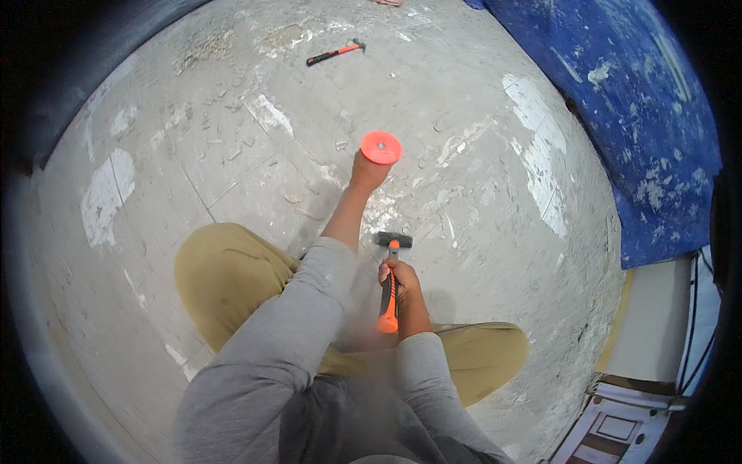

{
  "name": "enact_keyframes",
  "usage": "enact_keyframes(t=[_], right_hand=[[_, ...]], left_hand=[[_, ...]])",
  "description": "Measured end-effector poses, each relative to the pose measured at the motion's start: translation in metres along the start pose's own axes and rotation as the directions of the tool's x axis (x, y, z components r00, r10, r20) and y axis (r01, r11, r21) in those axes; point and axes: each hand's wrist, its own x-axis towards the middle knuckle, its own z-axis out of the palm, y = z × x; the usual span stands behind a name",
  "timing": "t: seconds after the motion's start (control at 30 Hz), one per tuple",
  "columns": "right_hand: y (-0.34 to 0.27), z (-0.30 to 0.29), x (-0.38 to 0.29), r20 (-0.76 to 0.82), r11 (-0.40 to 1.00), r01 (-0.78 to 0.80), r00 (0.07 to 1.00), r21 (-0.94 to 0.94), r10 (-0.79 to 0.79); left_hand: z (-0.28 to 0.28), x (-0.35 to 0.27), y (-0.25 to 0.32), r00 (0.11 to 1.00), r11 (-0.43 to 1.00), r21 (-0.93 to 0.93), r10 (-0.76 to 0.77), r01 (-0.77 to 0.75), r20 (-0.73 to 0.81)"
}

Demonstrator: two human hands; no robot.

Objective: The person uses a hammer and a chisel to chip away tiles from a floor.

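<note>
My left hand [371, 172] is wrapped around a tool, probably a chisel, topped by a round orange hand guard [381, 152]. A metal strike end shows in the middle of the guard; the shaft and tip below are hidden. Closer to my body, my right hand [404, 279] grips a club hammer [388, 320] by its orange and black handle. Its dark steel head [395, 239] is slightly blurred and sits below and apart from the guard. Under both hands lies a grey concrete-like floor [452, 272], with a white powdery scuffed patch [382, 211] between them.
A smaller hammer [336, 54] with an orange and black handle lies farther ahead. Loose chips [232, 153] are scattered to the left. A stained blue tarp [649, 133] hangs at the right, above a panelled door-like piece [615, 428]. My bent knees [232, 278] flank the floor.
</note>
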Motion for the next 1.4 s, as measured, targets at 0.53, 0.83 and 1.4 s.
enact_keyframes(t=[0.53, 0.83, 1.4], right_hand=[[0.006, 0.001, -0.012, -0.101, 0.838, 0.108, 0.977, -0.534, -0.190], [-0.003, -0.005, -0.039, -0.103, 0.761, 0.110, 0.969, -0.639, -0.226], [-0.082, 0.015, -0.194, 0.138, -0.188, 0.075, 0.927, -0.979, -0.349]], left_hand=[[-0.132, 0.094, 0.241, 0.817, 0.824, 0.501, -0.086, -0.263, 0.570], [-0.205, 0.066, 0.144, 0.680, 0.637, 0.758, -0.619, 0.141, 0.394], [-0.210, 0.054, 0.098, 0.638, 0.501, 0.858, -0.700, 0.118, 0.321]])
